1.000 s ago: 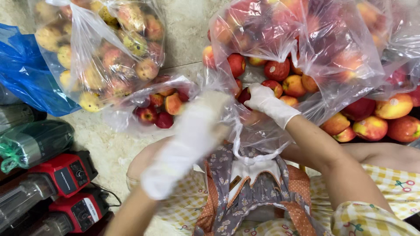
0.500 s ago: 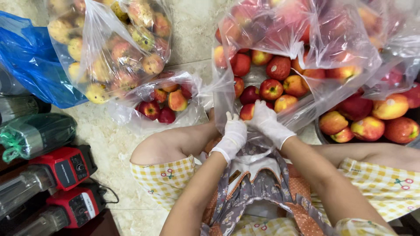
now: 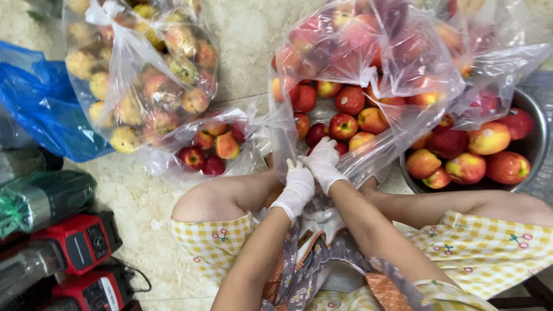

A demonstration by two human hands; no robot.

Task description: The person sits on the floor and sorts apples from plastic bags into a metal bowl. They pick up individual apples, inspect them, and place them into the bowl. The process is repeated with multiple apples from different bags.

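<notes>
Two gloved hands meet at the centre of the frame, at the lower lip of a large clear plastic bag of apples that fills the upper middle. The left hand is curled, fingers closed around what seems to be the cuff or fingers of the right hand; whether it grips glove or bag film I cannot tell. The right hand's fingers are bent and pressed against the bag's edge. The step in hand looks like settling the white gloves, judging by the touching hands. Right of centre sits a metal bowl of red apples. A smaller bag of apples lies left of centre, a bag of yellowish fruit at upper left, red appliances at lower left.
</notes>
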